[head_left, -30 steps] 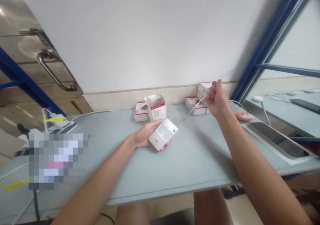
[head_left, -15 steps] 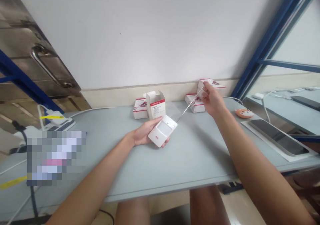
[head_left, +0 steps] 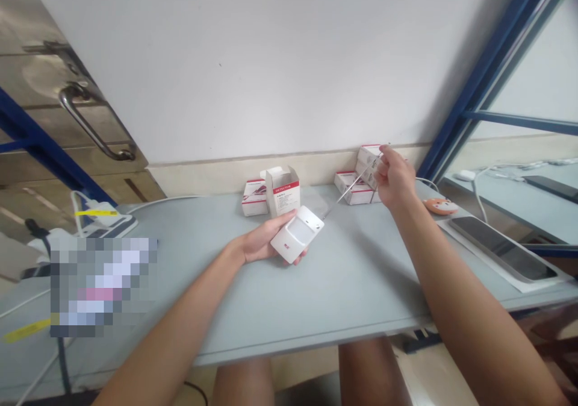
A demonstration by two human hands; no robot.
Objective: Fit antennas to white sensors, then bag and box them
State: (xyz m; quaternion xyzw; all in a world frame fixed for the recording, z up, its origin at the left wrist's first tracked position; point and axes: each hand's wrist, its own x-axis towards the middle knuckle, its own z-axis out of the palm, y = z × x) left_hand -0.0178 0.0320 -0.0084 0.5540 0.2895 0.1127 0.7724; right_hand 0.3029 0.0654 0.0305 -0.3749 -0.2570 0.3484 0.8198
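My left hand grips a white detector unit with a frosted window, holding it just above the grey table. A thin metal antenna runs from the unit's top up and to the right. My right hand pinches the antenna's far tip, fingers closed, near the boxes at the wall.
Red-and-white detector boxes stand at the back: an open one with a flat one beside it, and a stack behind my right hand. A phone on white paper and an orange item lie right. A charger with cables sits left.
The antenna stays pulled out between the two hands. Both hands shifted only slightly, the right hand a little rightward and the unit a little up.
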